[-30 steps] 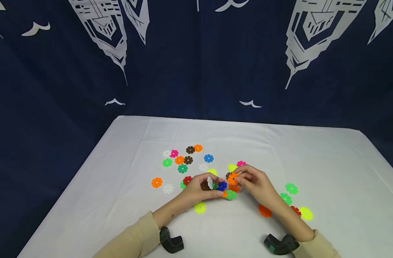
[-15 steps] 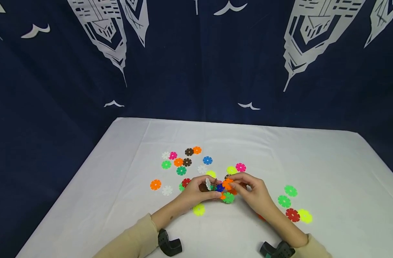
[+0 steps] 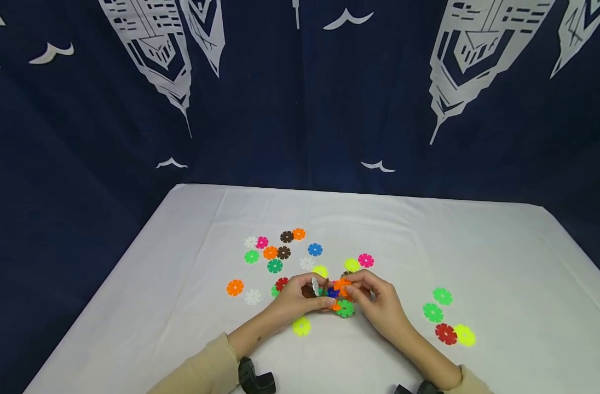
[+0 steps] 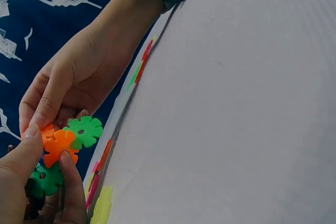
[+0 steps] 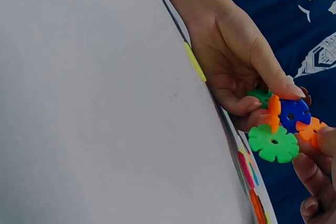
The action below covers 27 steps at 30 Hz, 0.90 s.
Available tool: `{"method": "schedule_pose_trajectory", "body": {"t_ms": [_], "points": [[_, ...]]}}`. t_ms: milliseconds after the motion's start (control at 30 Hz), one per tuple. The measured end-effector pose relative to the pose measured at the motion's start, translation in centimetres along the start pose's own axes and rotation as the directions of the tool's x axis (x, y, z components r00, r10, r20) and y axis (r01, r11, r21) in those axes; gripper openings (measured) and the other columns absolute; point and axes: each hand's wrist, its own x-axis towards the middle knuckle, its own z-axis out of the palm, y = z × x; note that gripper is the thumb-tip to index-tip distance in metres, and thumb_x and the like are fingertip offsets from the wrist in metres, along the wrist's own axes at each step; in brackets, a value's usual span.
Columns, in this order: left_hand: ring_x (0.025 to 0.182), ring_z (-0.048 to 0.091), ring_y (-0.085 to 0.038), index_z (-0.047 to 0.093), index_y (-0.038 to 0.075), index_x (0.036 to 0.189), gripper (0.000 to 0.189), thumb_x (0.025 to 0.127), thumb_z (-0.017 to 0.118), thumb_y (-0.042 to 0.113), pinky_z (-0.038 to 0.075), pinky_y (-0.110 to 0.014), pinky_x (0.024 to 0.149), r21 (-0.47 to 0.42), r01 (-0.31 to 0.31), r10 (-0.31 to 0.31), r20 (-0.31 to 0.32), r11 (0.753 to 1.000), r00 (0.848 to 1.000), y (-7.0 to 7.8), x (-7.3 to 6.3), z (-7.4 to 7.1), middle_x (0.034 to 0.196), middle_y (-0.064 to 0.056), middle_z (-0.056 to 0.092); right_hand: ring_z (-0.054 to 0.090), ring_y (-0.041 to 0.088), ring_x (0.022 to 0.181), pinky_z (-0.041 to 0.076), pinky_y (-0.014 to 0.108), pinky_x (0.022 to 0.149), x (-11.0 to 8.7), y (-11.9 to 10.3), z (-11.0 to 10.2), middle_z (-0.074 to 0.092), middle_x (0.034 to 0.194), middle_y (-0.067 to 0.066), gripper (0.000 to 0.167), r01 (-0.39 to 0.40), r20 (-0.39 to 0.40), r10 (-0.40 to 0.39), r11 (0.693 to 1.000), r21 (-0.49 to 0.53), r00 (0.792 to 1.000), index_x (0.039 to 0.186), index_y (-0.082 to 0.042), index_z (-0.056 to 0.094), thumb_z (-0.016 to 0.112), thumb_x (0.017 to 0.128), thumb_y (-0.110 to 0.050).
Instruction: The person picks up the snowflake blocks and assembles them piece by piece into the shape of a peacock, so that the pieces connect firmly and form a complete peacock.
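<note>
My left hand (image 3: 296,298) holds a cluster of notched plastic discs joined together. In it are a blue disc (image 5: 294,115), a light green disc (image 3: 345,308), a white disc (image 3: 315,286) standing on edge, a darker green disc (image 4: 46,180) and an orange disc (image 4: 61,147). Brown parts of the cluster are partly covered by the fingers. My right hand (image 3: 381,303) pinches another orange disc (image 5: 312,131) between thumb and fingers. This disc touches or overlaps the blue one; whether their notches engage, I cannot tell.
Loose discs lie on the white tablecloth (image 3: 132,328) beyond and left of the hands, including a blue disc (image 3: 315,249) and a pink disc (image 3: 366,260). A yellow disc (image 3: 301,326) is near the left forearm. Several more, one a red disc (image 3: 446,334), lie at right.
My right hand has moved left, bringing its orange disc against the cluster. The left hand keeps its hold. The red disc by the right forearm is now uncovered, and the view has tilted slightly up.
</note>
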Motion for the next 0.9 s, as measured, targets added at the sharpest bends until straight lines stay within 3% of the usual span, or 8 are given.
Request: {"method": "schedule_pose_trajectory", "body": {"t_ms": [267,467,700,800,900], "points": [[0.085,0.059,-0.021,0.062,0.005,0.112,0.033,0.082,0.074,0.014,0.053,-0.035,0.075,-0.131,0.002,0.004,0.044,0.991,0.999,-0.1,0.0,0.0,0.105,-0.01,0.06,0.049,0.013,0.055,0.038,0.022,0.048,-0.1,-0.6,0.2,0.063,0.068,0.006,0.019,-0.082,-0.07,0.08,0.996,-0.034,0.994,0.092,0.005,0.063,0.064,0.078,0.018],[0.089,0.061,-0.023,0.059,-0.001,0.112,0.032,0.084,0.071,0.009,0.053,-0.037,0.076,-0.192,-0.007,0.015,0.039,0.981,0.999,-0.1,0.2,-0.1,0.107,-0.013,0.06,0.053,0.016,0.06,0.042,0.02,0.053,-0.6,1.5,0.0,0.064,0.071,0.009,0.018,-0.174,-0.077,0.177,0.984,0.043,0.981,0.096,0.005,0.063,0.062,0.081,0.015],[0.079,0.057,-0.015,0.056,-0.003,0.12,0.041,0.086,0.07,0.014,0.052,-0.023,0.069,-0.277,0.015,-0.017,-0.006,0.961,1.0,-0.3,0.1,-0.2,0.104,-0.009,0.061,0.058,0.016,0.069,0.047,0.02,0.063,-1.2,2.2,-0.2,0.064,0.075,0.007,0.011,-0.236,-0.034,0.241,0.965,0.115,0.97,0.098,0.003,0.062,0.061,0.087,0.006],[0.069,0.051,-0.012,0.055,-0.004,0.116,0.038,0.086,0.069,0.017,0.044,-0.018,0.06,-0.289,0.003,-0.008,-0.016,0.957,1.0,-0.3,0.1,-0.3,0.106,-0.008,0.061,0.059,0.019,0.067,0.048,0.022,0.063,-1.2,2.2,-0.3,0.063,0.072,0.011,0.008,-0.236,-0.002,0.239,0.96,0.15,0.971,0.096,0.004,0.061,0.057,0.089,0.006],[0.068,0.048,-0.012,0.057,-0.001,0.11,0.033,0.086,0.069,0.017,0.04,-0.018,0.059,-0.292,-0.004,-0.002,-0.02,0.956,1.0,-0.3,0.2,-0.4,0.107,-0.009,0.061,0.061,0.024,0.064,0.05,0.025,0.062,-1.1,2.1,-0.4,0.062,0.069,0.013,0.007,-0.237,0.037,0.234,0.955,0.178,0.971,0.093,0.004,0.061,0.055,0.09,0.006]]}}
